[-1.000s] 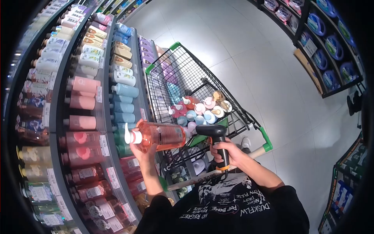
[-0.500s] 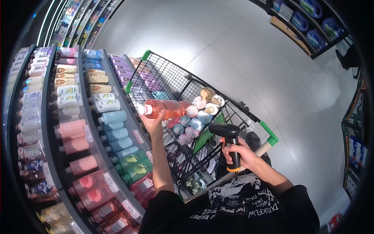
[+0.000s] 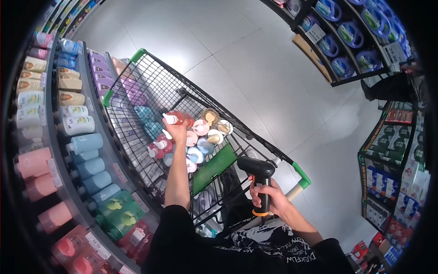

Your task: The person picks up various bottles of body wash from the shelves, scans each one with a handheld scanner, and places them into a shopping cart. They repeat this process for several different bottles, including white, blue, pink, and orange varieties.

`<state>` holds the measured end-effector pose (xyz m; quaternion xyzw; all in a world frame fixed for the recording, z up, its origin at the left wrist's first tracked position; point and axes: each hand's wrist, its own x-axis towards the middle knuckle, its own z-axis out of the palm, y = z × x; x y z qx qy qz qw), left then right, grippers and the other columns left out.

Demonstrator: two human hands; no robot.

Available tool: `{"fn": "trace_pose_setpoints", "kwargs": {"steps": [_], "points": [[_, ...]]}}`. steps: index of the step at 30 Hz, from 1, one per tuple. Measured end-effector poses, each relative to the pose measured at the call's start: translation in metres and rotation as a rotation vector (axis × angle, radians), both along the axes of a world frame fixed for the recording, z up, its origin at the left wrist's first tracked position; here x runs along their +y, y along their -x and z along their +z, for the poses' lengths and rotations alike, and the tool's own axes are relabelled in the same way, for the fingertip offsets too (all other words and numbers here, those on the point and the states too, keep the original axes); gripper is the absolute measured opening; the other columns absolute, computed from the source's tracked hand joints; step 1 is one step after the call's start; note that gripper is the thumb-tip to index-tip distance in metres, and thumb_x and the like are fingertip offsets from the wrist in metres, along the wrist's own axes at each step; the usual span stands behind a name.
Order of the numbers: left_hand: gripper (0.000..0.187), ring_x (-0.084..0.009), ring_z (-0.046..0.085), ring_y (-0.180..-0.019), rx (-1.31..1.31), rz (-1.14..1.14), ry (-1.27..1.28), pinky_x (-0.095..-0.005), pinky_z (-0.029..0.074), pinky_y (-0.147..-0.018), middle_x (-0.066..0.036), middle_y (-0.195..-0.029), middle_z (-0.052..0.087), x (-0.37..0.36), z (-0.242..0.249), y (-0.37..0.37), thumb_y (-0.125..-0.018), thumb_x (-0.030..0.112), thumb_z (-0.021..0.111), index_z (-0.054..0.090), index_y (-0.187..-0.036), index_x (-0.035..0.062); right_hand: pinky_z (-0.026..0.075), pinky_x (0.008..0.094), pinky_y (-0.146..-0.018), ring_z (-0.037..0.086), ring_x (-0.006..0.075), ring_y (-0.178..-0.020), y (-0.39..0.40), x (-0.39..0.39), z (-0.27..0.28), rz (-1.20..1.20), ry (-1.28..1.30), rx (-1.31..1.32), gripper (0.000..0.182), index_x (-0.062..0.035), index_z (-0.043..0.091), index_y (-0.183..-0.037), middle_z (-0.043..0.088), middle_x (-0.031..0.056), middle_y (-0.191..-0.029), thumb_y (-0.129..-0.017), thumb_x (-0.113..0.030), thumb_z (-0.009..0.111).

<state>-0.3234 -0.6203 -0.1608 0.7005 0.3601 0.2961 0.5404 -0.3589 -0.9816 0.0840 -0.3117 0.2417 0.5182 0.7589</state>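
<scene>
My left hand (image 3: 177, 133) is closed around the neck end of a clear orange-red pump bottle (image 3: 183, 118) with a white pump top. It holds this bottle over the shopping cart (image 3: 139, 55), among other pump bottles. Close by in the cart are dark pink bottles (image 3: 160, 145), a blue-topped bottle (image 3: 195, 154) and a gold-topped bottle (image 3: 210, 117). My right hand (image 3: 270, 195) grips the handle of a black barcode scanner (image 3: 256, 168) with an orange ring, near the cart's push bar. Whether the orange-red bottle rests on the cart's floor is hidden.
Shelves of bottles line the left side, with blue bottles (image 3: 90, 169) and green bottles (image 3: 117, 212) nearest the cart. Detergent jugs (image 3: 351, 34) fill a rack at the upper right. A person's dark-clothed leg (image 3: 390, 86) shows at the right. Grey floor tiles (image 3: 237, 50) lie beyond the cart.
My left hand has brought the orange-red bottle from the cart's shelf side to among the bottles inside, turning it more upright. The view has shifted right; the scanner stays in my right hand.
</scene>
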Motion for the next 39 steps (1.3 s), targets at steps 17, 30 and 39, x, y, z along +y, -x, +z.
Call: {"fn": "trace_pose_setpoints", "kwargs": {"steps": [17, 30, 39], "points": [[0.036, -0.0339, 0.06, -0.096, 0.381, 0.482, -0.279, -0.042, 0.048, -0.083, -0.013, -0.099, 0.064, -0.03, -0.023, -0.007, -0.065, 0.003, 0.077, 0.063, -0.098, 0.0046, 0.041, 0.0292, -0.048, 0.047, 0.0164, -0.054, 0.002, 0.006, -0.003, 0.032, 0.039, -0.03, 0.035, -0.003, 0.046, -0.116, 0.048, 0.0088, -0.071, -0.082, -0.006, 0.054], [0.043, -0.0277, 0.063, -0.095, 0.897, 0.645, -0.212, -0.0438, 0.053, -0.074, -0.009, -0.102, 0.059, -0.042, -0.003, -0.021, -0.072, 0.036, 0.076, 0.057, -0.098, 0.0082, 0.042, 0.0307, -0.053, 0.049, 0.0166, -0.059, 0.002, -0.002, -0.005, 0.117, 0.007, -0.042, 0.035, -0.0034, 0.045, -0.117, 0.048, 0.0084, -0.074, -0.083, -0.005, 0.054], [0.046, -0.0346, 0.057, -0.106, 0.717, 0.315, -0.335, -0.0468, 0.049, -0.084, -0.016, -0.109, 0.058, -0.065, 0.022, 0.025, -0.074, 0.022, 0.074, 0.051, -0.11, 0.0045, 0.04, 0.0297, -0.053, 0.047, 0.0154, -0.06, 0.004, -0.002, -0.005, 0.188, -0.002, -0.099, 0.031, -0.0048, 0.048, -0.11, 0.047, 0.0067, -0.074, -0.08, -0.005, 0.056]]}}
